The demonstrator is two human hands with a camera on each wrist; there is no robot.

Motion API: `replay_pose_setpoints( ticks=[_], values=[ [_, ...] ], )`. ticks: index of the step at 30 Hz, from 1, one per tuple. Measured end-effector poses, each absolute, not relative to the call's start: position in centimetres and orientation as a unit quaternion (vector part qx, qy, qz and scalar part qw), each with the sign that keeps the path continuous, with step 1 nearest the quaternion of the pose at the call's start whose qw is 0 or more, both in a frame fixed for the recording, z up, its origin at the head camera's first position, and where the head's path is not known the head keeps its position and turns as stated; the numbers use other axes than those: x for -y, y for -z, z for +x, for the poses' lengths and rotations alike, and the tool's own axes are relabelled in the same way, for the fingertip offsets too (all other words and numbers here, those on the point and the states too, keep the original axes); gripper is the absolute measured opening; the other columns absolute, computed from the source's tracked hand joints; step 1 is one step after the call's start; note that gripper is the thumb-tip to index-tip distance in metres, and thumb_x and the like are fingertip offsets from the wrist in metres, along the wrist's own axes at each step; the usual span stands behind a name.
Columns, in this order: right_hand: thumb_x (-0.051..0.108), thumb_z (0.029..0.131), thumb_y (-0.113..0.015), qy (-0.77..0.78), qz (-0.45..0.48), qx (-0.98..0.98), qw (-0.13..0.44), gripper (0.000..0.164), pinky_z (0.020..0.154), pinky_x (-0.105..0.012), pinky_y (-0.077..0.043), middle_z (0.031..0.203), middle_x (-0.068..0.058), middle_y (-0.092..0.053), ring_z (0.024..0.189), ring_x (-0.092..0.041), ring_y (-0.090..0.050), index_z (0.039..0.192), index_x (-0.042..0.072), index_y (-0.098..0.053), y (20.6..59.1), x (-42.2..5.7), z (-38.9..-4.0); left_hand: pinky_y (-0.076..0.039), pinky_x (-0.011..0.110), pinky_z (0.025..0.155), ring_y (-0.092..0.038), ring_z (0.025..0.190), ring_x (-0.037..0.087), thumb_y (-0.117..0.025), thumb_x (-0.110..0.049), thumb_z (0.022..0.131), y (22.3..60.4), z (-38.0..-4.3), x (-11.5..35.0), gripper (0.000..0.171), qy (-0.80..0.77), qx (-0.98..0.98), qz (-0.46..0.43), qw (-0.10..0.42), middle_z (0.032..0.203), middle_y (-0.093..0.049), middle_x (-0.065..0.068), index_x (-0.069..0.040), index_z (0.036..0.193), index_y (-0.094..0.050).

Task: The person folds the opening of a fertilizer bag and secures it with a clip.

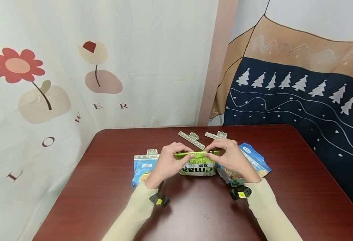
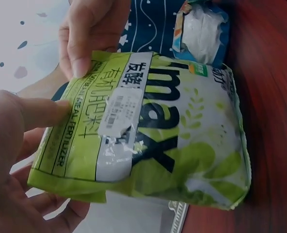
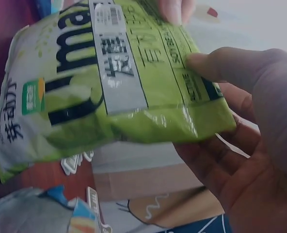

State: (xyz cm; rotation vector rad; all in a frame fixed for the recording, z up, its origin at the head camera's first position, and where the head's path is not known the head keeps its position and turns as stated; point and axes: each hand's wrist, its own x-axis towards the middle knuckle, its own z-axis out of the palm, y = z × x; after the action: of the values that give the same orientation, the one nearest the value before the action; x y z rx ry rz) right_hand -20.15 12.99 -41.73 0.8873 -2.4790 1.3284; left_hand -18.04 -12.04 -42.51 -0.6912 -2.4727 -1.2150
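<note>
Left hand (image 1: pixel 169 160) and right hand (image 1: pixel 230 156) pinch the fertilizer bag (image 1: pixel 199 164) — likely folding its top; a ruler-edged clip (image 1: pixel 192 139) (behind it) seems needed next.

From the head, the tabletop (image 1: pixel 200 214) is being viewed forward and downward, from well back. From both wrists, the green bag (image 2: pixel 158 136) is being faced close up, turned sideways in opposite directions. The bag's printed front is being shared by all three views.
</note>
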Motion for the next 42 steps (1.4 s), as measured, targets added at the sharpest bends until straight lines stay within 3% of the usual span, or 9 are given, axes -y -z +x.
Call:
replay_pose_setpoints(
  ticks=[4, 13, 25, 30, 36, 42],
  values=[
    [0.022, 0.088, -0.083, -0.444, 0.313, 0.833, 0.103, 0.009, 0.06, -0.025, -0.049, 0.088, 0.011, -0.073, 0.076, -0.009, -0.057, 0.096, 0.025, -0.08, 41.5, -12.2, -20.2, -0.051, 0.025, 0.074, -0.064, 0.084, 0.007, -0.08, -0.015, 0.089, 42.2, -18.1, 11.7, 0.008, 0.425, 0.858, -0.242, 0.156, 0.087, -0.073, -0.01, -0.021, 0.094, -0.08],
    [0.018, 0.089, -0.082, -0.417, 0.349, 0.831, 0.117, 0.007, 0.069, -0.025, -0.049, 0.085, 0.013, -0.074, 0.08, -0.007, -0.059, 0.093, 0.023, -0.08, 41.2, -11.3, -20.4, -0.055, 0.026, 0.078, -0.067, 0.086, 0.005, -0.078, -0.017, 0.091, 42.1, -18.2, 11.1, 0.005, 0.434, 0.848, -0.262, 0.156, 0.09, -0.075, -0.008, -0.02, 0.095, -0.08],
    [0.005, 0.088, -0.076, -0.439, 0.383, 0.801, 0.137, 0.012, 0.068, -0.023, -0.05, 0.083, 0.009, -0.067, 0.076, -0.004, -0.059, 0.088, 0.017, -0.075, 42.2, -10.7, -20.2, -0.053, 0.024, 0.073, -0.066, 0.08, 0.007, -0.075, -0.012, 0.087, 42.7, -17.9, 10.5, 0.006, 0.412, 0.843, -0.269, 0.216, 0.083, -0.074, -0.007, -0.017, 0.089, -0.079],
    [0.005, 0.088, -0.076, -0.451, 0.363, 0.802, 0.146, 0.015, 0.066, -0.022, -0.05, 0.081, 0.01, -0.068, 0.075, -0.004, -0.06, 0.086, 0.02, -0.076, 42.3, -10.6, -20.4, -0.052, 0.024, 0.07, -0.066, 0.078, 0.008, -0.075, -0.013, 0.086, 43.0, -18.0, 10.2, 0.007, 0.405, 0.843, -0.251, 0.25, 0.079, -0.074, -0.007, -0.018, 0.086, -0.079],
    [0.014, 0.089, -0.08, -0.46, 0.332, 0.816, 0.111, 0.013, 0.066, -0.022, -0.052, 0.084, 0.014, -0.07, 0.077, -0.005, -0.06, 0.09, 0.027, -0.079, 42.1, -11.2, -20.5, -0.054, 0.024, 0.072, -0.067, 0.079, 0.007, -0.079, -0.013, 0.088, 43.0, -18.4, 10.8, 0.006, 0.436, 0.834, -0.263, 0.213, 0.082, -0.075, -0.006, -0.017, 0.09, -0.081],
    [0.015, 0.089, -0.08, -0.465, 0.319, 0.822, 0.081, 0.01, 0.068, -0.024, -0.054, 0.085, 0.01, -0.073, 0.078, -0.008, -0.061, 0.092, 0.025, -0.079, 41.8, -11.9, -20.7, -0.056, 0.024, 0.067, -0.067, 0.074, 0.009, -0.08, -0.011, 0.087, 42.7, -18.6, 11.9, 0.009, 0.488, 0.821, -0.254, 0.152, 0.084, -0.077, -0.004, -0.018, 0.091, -0.081]
  ],
)
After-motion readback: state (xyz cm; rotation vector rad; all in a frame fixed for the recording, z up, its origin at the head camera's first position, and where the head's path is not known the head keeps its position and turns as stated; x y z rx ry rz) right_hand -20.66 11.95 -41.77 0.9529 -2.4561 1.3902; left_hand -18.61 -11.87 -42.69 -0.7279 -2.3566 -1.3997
